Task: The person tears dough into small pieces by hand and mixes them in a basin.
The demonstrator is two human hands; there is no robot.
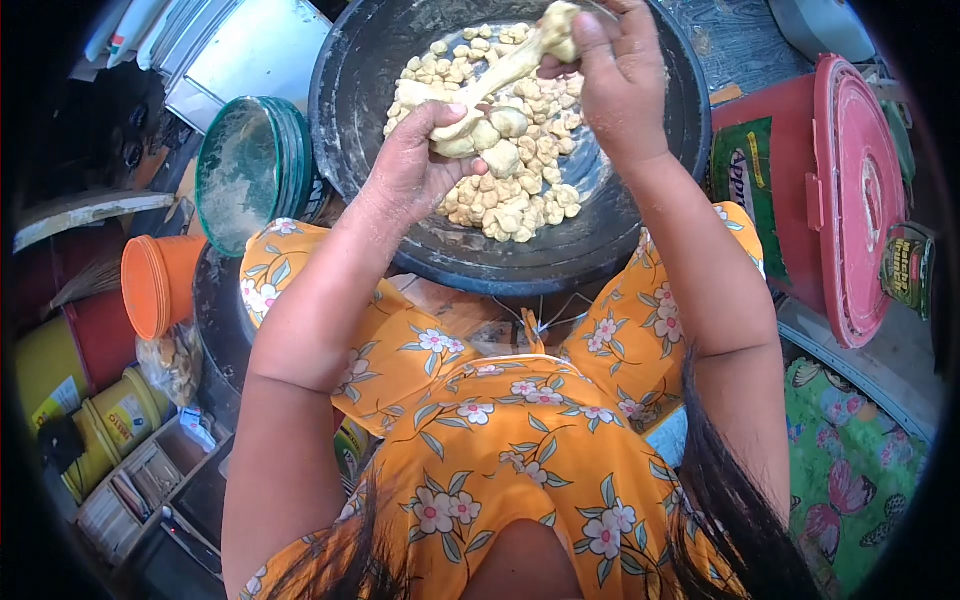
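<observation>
A strip of pale yellow dough (510, 69) stretches between my two hands above a wide black basin (352, 112). My left hand (409, 161) grips its lower end, with several rounded dough lumps (487, 139) bunched at the fingers. At the upper right, my right hand (619, 82) pinches the other end, which is thick and knobbed. Many small dough pieces (525, 169) lie heaped on the basin floor below, and flour dusts the black surface around them. Both hands carry traces of flour. My left palm partly hides the heap.
A green-rimmed tub (236, 176) with white powder inside stands left of the basin, near an orange bucket (154, 289). To the right is a large pink lidded bucket (787, 187) with a jar (907, 266) by its lid. A wooden box with compartments (142, 480) sits lower left.
</observation>
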